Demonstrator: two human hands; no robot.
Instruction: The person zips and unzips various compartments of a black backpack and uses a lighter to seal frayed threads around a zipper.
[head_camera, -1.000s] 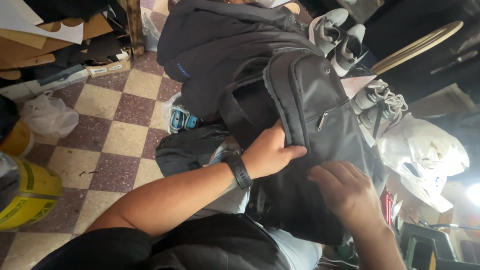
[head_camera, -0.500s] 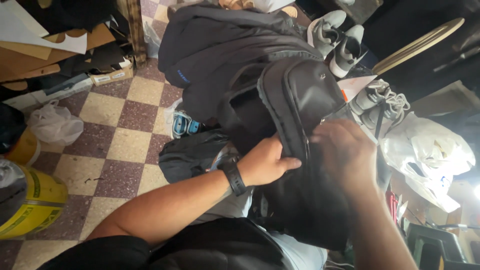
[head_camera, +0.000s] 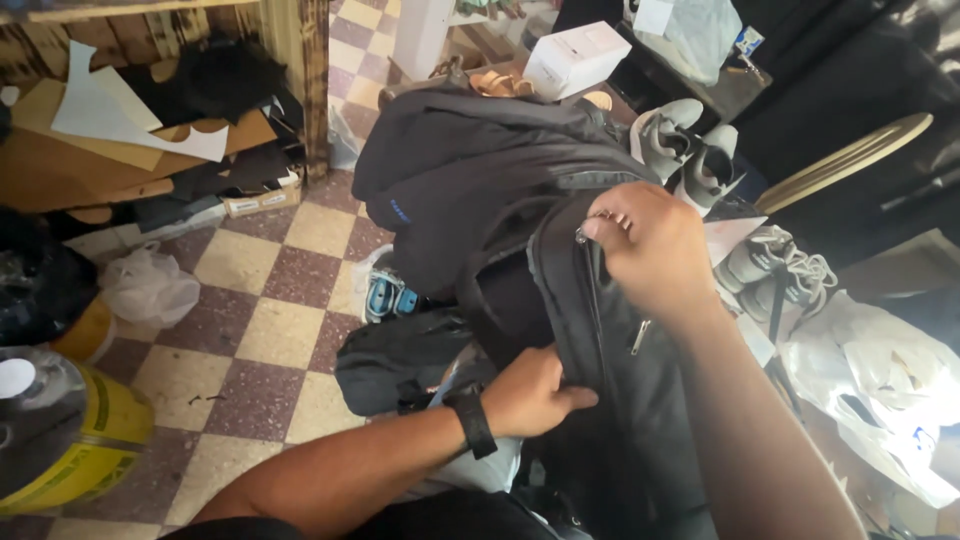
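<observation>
A dark grey backpack (head_camera: 640, 420) stands upright in front of me, its main opening facing left. My left hand (head_camera: 530, 395), with a black wristband, grips the backpack's front edge near the lower zip line. My right hand (head_camera: 650, 245) is at the top of the bag, fingers pinched on a small metal zip pull (head_camera: 582, 235). A second zip pull (head_camera: 638, 338) hangs lower on the front panel. Behind the backpack lies another black bag (head_camera: 470, 170).
Grey shoes (head_camera: 690, 150) and sneakers (head_camera: 780, 265) lie to the right, with white plastic bags (head_camera: 890, 390) beside them. A white box (head_camera: 575, 55) sits at the back. On the checkered floor (head_camera: 270, 340) are a yellow canister (head_camera: 70, 440), a plastic bag (head_camera: 150, 285), cardboard (head_camera: 120, 160).
My right hand rose from the lower front of the backpack to its top and took hold of the zip pull. My left hand stayed on the bag's edge.
</observation>
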